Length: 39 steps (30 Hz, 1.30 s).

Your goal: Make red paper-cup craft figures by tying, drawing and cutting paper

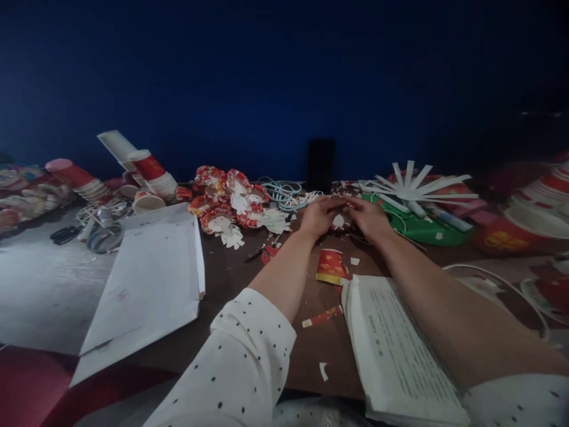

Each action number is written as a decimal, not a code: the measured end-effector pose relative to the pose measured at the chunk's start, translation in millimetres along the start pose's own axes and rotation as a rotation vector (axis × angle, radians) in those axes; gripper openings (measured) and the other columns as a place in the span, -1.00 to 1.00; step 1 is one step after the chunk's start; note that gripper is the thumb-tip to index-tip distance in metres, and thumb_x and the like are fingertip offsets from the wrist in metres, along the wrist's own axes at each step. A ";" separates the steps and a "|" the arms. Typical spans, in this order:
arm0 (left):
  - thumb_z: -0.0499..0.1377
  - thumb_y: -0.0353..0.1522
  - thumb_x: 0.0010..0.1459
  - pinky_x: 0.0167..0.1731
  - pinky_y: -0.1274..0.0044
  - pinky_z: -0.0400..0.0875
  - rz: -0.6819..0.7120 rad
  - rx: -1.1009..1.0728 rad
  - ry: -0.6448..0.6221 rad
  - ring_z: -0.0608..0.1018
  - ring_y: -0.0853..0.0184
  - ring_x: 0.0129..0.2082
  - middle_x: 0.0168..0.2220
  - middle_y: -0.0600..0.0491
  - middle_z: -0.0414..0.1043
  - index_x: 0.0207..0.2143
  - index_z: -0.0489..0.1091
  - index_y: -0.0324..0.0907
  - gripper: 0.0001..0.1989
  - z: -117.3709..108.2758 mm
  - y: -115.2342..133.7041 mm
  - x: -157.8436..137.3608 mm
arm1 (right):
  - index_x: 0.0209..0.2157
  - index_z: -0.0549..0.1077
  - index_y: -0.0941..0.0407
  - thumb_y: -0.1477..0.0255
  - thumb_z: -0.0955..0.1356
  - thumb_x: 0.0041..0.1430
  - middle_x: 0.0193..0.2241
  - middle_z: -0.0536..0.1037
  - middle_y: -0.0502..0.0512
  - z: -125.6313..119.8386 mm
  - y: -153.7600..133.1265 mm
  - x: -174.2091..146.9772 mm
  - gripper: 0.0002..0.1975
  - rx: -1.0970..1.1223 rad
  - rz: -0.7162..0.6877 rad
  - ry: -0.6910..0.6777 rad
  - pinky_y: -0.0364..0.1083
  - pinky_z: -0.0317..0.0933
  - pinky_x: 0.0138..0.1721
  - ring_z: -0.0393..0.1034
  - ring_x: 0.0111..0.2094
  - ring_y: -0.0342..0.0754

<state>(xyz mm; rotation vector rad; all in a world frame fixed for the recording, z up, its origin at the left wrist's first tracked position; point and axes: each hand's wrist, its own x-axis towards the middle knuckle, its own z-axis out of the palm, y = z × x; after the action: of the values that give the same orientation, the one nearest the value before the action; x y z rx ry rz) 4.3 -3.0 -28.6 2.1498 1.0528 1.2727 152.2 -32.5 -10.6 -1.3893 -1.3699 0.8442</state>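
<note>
Over the back of the brown table my left hand (320,216) and my right hand (368,218) meet, fingers curled together. A small bit of red shows at the fingertips; what they hold is mostly hidden. Just below lies a red paper cup piece (331,265) with a gold band, beside a small white scrap (354,261). A red patterned strip (322,316) rests nearer the front. To the left of my left hand are several red and white paper crafts (240,193) with cut white paper shapes.
White sheets (146,279) lie at left, near leaning stacks of paper cups (153,172). A printed packet (395,344) sits under my right forearm. A white paper strip fan (413,190) is over a green item (440,231). A dark phone-like slab (320,163) stands behind.
</note>
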 end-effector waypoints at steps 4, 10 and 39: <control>0.13 -0.54 0.10 -0.08 0.56 0.35 -0.012 -0.023 0.003 0.49 0.41 -0.16 -0.14 0.03 0.50 -0.12 0.51 -0.11 -0.67 -1.9 3.1 -0.8 | -0.09 0.54 0.08 0.31 0.41 -0.04 -0.32 0.61 0.03 0.8 -3.9 -2.4 -0.59 -0.010 0.004 0.000 -0.09 0.33 -0.33 0.45 -0.41 -0.08; 0.16 -0.44 0.12 -0.08 0.54 0.36 -0.128 -0.021 0.021 0.50 0.34 -0.11 -0.06 0.00 0.48 0.07 0.37 -0.11 -0.58 -2.2 7.8 0.1 | -0.14 0.56 0.11 0.29 0.45 -0.08 -0.39 0.61 0.07 3.1 -5.2 -1.4 -0.59 0.050 0.040 0.092 -0.10 0.33 -0.35 0.47 -0.42 -0.07; 0.18 -0.44 0.11 -0.12 0.55 0.34 -0.078 0.099 0.046 0.48 0.34 -0.16 -0.22 -0.01 0.50 -0.16 0.51 -0.18 -0.77 -4.5 6.0 0.2 | -0.20 0.59 0.08 0.34 0.40 0.02 -0.34 0.62 0.05 1.0 -10.0 -4.1 -0.73 -0.206 -0.079 0.079 -0.05 0.32 -0.22 0.48 -0.30 0.00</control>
<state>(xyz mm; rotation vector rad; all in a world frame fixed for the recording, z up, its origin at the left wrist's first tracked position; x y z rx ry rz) 2.8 -6.7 -22.2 2.1375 1.2298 1.2639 147.7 -37.4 -2.1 -1.4979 -1.4720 0.6033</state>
